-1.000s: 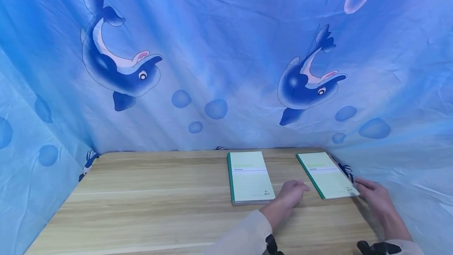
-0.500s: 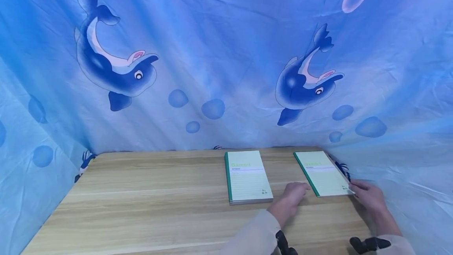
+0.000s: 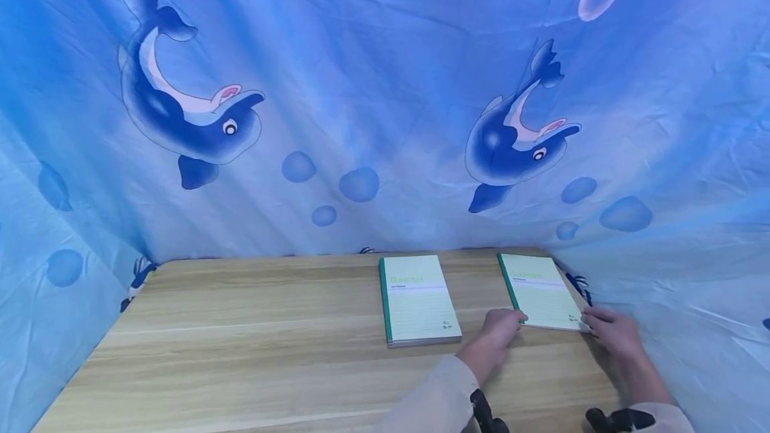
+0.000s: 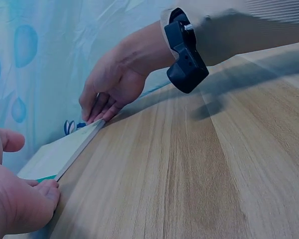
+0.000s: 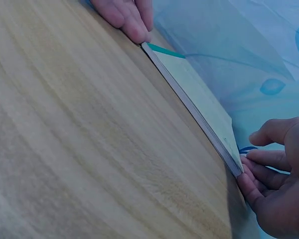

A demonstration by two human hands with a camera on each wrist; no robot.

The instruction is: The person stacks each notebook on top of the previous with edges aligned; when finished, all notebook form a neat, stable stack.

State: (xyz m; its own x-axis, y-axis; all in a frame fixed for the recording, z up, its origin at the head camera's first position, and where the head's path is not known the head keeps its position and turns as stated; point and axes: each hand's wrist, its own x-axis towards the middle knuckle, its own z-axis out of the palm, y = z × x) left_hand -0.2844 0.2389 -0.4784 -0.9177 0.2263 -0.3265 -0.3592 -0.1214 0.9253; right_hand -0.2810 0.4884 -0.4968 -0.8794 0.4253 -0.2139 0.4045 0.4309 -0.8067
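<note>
In the head view a pale green notebook [image 3: 541, 296] with a green spine lies flat at the table's right end. My left hand [image 3: 496, 334] touches its near left corner by the spine. At the near right corner are the fingers of my right hand [image 3: 613, 336]. The right wrist view shows the right fingers against the corner of the notebook [image 5: 199, 102], with the thumb raised off it. Likewise, in the left wrist view, the left thumb [image 4: 12, 140] stands apart from the cover. A matching stack of notebooks [image 3: 421, 303] lies to the left.
The wooden table [image 3: 252, 326] extends far to the left. A blue curtain [image 3: 361, 85] with printed dolphins hangs behind it and along both sides. On the right, the curtain comes close to the right hand. Black wrist devices [image 3: 619, 419] sit on both sleeves.
The right notebook has shifted left and slightly away, straightening a little. My right hand has moved left with it. The left hand, earlier apart from the notebook, now touches its corner.
</note>
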